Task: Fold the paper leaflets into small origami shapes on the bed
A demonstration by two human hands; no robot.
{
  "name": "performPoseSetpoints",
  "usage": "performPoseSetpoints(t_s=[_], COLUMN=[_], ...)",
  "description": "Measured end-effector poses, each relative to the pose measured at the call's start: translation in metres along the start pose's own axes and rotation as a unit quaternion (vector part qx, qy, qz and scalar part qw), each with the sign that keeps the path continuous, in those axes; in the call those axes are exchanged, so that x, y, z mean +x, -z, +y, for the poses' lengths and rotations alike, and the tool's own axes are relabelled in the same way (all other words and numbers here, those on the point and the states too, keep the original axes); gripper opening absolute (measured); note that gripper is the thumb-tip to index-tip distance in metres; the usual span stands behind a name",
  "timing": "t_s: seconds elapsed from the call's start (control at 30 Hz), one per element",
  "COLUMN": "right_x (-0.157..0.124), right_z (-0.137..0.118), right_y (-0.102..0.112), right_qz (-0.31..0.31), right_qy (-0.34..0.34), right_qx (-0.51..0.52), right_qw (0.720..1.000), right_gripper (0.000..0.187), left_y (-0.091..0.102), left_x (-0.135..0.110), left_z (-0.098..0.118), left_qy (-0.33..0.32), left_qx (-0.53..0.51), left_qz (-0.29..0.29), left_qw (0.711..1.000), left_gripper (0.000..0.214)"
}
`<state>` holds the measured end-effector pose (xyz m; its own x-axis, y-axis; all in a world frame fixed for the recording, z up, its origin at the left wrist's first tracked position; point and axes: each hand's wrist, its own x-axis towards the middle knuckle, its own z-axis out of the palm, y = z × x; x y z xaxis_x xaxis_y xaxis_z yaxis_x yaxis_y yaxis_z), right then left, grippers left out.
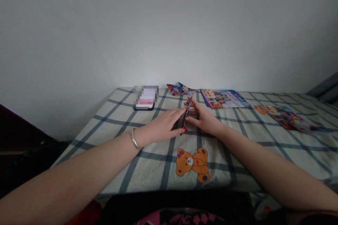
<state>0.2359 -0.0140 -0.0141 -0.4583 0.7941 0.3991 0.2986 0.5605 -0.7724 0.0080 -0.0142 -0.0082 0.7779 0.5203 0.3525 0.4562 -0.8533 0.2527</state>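
A thin flat packet (187, 112), dark with red at its corners, stands on edge between my two hands above the checked cloth. It is seen almost edge-on, so its faces do not show. My left hand (165, 124), with a silver bangle at the wrist, grips it from the left, fingers on the far part and thumb at the near lower corner. From the other side, my right hand (207, 117) holds it, with fingertips at the upper end and thumb along its face. Just behind the packet lies a crumpled colourful wrapper (178, 88).
A phone (146, 99) with a lit, blurred screen lies at the back left. Glossy printed packets (224, 98) are stacked at the back right, with more packets (293, 119) farther right. A white wall (185, 35) rises behind the cloth-covered surface (148, 179).
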Motion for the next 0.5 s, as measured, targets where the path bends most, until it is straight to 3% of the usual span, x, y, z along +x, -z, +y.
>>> performPoseSetpoints(t_s=[0.5], right_x=[0.0000], right_z=[-0.0075], right_y=[0.0004], right_qz=[-0.018], right_qy=[0.019], right_qx=[-0.030], right_qw=[0.999], right_gripper=[0.075], left_y=[-0.0047], left_x=[0.0047], left_z=[-0.0009], left_qy=[0.082], left_qx=[-0.139], left_qz=[0.038], left_qw=[0.986], left_gripper=[0.083])
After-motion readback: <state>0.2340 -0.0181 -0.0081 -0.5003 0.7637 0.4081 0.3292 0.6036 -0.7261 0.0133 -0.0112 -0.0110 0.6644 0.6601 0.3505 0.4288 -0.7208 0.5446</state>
